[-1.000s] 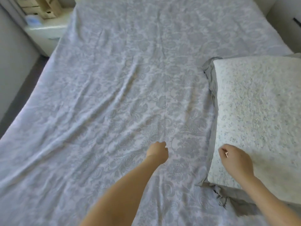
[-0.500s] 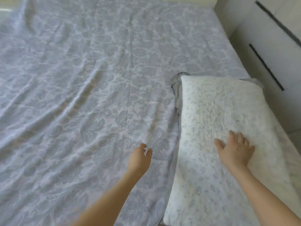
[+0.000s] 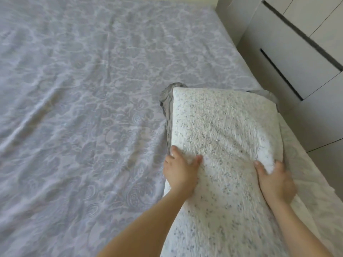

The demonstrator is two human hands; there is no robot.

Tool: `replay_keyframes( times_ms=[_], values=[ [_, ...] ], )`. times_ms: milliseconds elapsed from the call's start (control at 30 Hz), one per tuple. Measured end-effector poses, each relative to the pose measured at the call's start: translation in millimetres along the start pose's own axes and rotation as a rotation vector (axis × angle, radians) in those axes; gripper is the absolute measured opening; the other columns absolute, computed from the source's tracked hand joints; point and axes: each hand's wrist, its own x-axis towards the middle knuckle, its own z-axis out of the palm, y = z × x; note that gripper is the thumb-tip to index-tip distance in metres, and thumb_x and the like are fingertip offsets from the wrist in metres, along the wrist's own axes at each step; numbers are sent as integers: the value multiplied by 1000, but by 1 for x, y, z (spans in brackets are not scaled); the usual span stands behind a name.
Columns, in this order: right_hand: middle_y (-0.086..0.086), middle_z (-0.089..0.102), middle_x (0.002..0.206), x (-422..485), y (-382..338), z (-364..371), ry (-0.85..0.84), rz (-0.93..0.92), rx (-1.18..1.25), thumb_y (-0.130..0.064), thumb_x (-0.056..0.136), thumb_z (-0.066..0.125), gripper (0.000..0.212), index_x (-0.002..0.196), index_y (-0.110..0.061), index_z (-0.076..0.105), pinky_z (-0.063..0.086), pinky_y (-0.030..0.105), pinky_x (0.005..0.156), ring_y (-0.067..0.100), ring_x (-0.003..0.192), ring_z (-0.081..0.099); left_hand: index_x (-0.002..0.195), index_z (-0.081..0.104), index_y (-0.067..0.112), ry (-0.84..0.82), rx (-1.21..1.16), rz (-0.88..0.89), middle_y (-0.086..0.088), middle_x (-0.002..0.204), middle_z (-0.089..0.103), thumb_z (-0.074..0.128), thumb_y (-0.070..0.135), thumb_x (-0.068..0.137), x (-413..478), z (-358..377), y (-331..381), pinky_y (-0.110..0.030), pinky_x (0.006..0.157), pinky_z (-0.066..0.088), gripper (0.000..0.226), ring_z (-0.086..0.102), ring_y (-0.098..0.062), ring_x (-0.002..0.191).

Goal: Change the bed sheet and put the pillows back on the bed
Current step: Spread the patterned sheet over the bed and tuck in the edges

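A lilac sheet with a grey paisley pattern covers the bed, with slanting wrinkles on its left half. A white pillow with small grey flecks lies along the bed's right side. My left hand grips the pillow's left edge, thumb on top and fingers wrapped round the side. My right hand grips the pillow's right edge, its fingers digging into the cover. A second pillow in grey cloth shows under the white one; only its left edge and far corner are visible.
White cabinet fronts with dark slot handles stand close along the bed's right side. A narrow strip of pale floor runs between them and the mattress. The left and far parts of the sheet carry nothing.
My left hand moved right from the sheet and took hold of the pillow's left edge. My right hand slid from lying flat on top to gripping the right edge. The view turned right.
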Motion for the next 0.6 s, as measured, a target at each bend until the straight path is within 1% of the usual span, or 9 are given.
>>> replay_keyframes(
  times_ms=[67, 133, 200, 233, 300, 400, 467, 533, 600],
  values=[
    [27, 61, 102, -8, -2, -6, 82, -71, 17, -73, 85, 28, 78, 118, -6, 52, 47, 50, 78, 44, 89, 58, 137, 29, 17, 49, 11, 23, -10, 123, 48, 54, 60, 85, -3, -2, 1, -34, 93, 41, 72, 46, -26, 113],
    [27, 60, 93, -20, -9, -18, 146, -124, 38, -59, 86, 31, 64, 109, -5, 55, 47, 47, 71, 43, 81, 58, 134, 33, 16, 79, 35, 51, -8, 114, 50, 53, 51, 90, -10, -12, 0, -30, 85, 40, 59, 49, -25, 103],
    [27, 60, 86, -37, -18, -33, 222, -178, 83, -53, 89, 33, 56, 102, -3, 56, 43, 40, 64, 41, 72, 57, 129, 38, 17, 104, 27, 74, -2, 101, 45, 52, 45, 93, -19, -24, -3, -27, 76, 34, 48, 44, -21, 89],
    [26, 59, 81, -49, -27, -44, 268, -212, 118, -50, 91, 36, 53, 99, -2, 57, 39, 37, 60, 40, 68, 55, 127, 40, 17, 120, 23, 76, 1, 97, 41, 52, 43, 94, -26, -36, -7, -27, 74, 31, 44, 40, -19, 85],
    [25, 58, 77, -79, -48, -69, 316, -281, 195, -43, 93, 43, 46, 95, 0, 60, 32, 33, 57, 39, 61, 53, 127, 41, 18, 154, 28, 72, 0, 99, 44, 53, 40, 94, -43, -62, -20, -26, 74, 28, 41, 36, -16, 84],
    [25, 59, 78, -136, -87, -92, 294, -361, 286, -36, 92, 52, 39, 95, 1, 63, 31, 33, 55, 41, 60, 55, 132, 39, 19, 218, 60, 25, -4, 113, 51, 53, 37, 95, -68, -113, -58, -27, 76, 29, 44, 38, -16, 86],
    [24, 60, 76, -182, -116, -97, 255, -376, 337, -35, 91, 55, 37, 90, 0, 64, 32, 33, 54, 41, 58, 56, 135, 38, 20, 258, 105, -3, -6, 114, 52, 53, 37, 94, -78, -156, -91, -29, 78, 31, 46, 47, -22, 94],
    [23, 62, 77, -231, -148, -99, 179, -361, 413, -33, 91, 60, 34, 86, 0, 63, 29, 31, 54, 40, 61, 58, 132, 40, 19, 295, 189, -17, -9, 114, 51, 53, 37, 94, -82, -204, -125, -32, 78, 31, 44, 50, -29, 100],
    [21, 64, 85, -279, -179, -99, 71, -317, 450, -32, 93, 58, 32, 92, 0, 64, 27, 30, 56, 38, 69, 59, 129, 42, 17, 335, 285, -32, -11, 113, 50, 55, 37, 93, -83, -253, -156, -34, 77, 32, 43, 50, -32, 101]
  ],
)
